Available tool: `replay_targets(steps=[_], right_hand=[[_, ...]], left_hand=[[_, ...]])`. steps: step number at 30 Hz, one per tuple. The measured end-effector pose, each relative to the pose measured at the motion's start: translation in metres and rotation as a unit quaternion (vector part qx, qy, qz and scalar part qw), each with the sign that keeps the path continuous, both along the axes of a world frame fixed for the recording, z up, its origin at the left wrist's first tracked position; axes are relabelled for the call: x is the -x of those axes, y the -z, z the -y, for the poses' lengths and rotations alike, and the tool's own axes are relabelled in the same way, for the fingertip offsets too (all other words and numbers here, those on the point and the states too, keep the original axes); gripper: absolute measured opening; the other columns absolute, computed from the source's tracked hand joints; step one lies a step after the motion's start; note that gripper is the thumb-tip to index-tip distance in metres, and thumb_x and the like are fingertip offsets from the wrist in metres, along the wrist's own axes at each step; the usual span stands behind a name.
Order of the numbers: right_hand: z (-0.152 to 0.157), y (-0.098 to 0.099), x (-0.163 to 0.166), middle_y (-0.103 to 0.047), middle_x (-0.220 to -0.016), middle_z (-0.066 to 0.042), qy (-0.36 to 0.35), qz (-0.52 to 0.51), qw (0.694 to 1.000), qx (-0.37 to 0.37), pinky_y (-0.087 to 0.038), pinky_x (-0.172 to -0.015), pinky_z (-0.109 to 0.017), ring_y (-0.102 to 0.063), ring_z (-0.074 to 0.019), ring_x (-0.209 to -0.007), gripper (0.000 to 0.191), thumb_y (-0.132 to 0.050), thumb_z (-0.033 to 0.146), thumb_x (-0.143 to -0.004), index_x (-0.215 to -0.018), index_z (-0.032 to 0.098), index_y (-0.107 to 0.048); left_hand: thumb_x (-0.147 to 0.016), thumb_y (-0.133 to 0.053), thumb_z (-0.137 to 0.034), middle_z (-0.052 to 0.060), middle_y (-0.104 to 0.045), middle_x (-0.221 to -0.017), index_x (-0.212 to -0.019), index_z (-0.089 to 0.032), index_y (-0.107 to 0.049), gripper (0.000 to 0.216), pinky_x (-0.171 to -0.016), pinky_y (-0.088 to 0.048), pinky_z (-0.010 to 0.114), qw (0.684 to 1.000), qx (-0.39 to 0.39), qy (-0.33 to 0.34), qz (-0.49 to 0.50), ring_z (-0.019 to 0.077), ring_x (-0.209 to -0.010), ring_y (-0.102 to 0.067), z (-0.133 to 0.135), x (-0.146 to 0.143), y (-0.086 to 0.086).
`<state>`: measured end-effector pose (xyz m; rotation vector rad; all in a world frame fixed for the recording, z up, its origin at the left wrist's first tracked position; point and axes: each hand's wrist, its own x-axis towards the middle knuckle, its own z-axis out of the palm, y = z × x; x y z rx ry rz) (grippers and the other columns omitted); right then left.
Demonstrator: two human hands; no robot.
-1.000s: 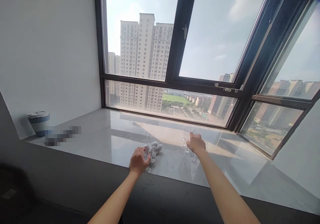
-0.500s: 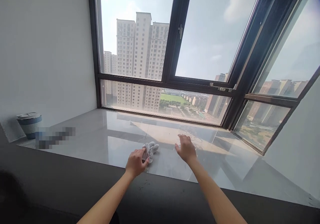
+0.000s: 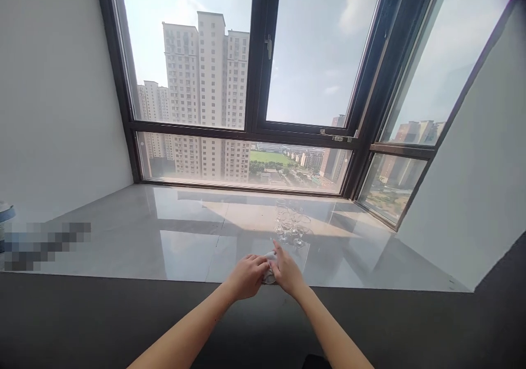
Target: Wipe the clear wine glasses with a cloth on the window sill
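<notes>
My left hand [image 3: 247,276] and my right hand [image 3: 287,270] are close together at the sill's front edge. Between them is a white cloth [image 3: 270,256], bunched up and pressed by my left fingers. Just below the cloth shows the clear round rim of a drinking glass [image 3: 269,277], which my right hand grips. The fingers cover most of this glass. Beyond my right hand stands a cluster of several clear stemmed glasses [image 3: 291,223] on the sill.
The wide, shiny window sill [image 3: 115,237] reflects the light. Behind it rises a dark-framed window [image 3: 242,134] with a handle [image 3: 269,46]. At the far left are a partly cut-off tub [image 3: 5,215] and a blurred-out patch. Walls close off both sides.
My right hand has come back from the glasses to my left hand with a glass in it. The cloth now meets that glass. The view has turned to the right.
</notes>
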<state>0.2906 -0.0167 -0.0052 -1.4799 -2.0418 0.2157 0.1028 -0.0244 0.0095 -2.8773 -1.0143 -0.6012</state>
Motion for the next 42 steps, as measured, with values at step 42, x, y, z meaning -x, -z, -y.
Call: replay_targets(steps=[42], right_hand=[[0.021, 0.01, -0.063, -0.06, -0.112, -0.008, 0.235, -0.028, 0.971, -0.042, -0.04, -0.086, -0.033, -0.056, -0.0231, -0.103, 0.048, -0.051, 0.036, -0.086, -0.131, 0.023, -0.043]], left_hand=[[-0.076, -0.059, -0.03, 0.009, -0.071, -0.086, -0.075, -0.02, -0.068, 0.014, -0.077, -0.044, 0.03, 0.928, 0.193, -0.305, 0.093, 0.0226, -0.092, -0.063, -0.138, -0.078, -0.007]])
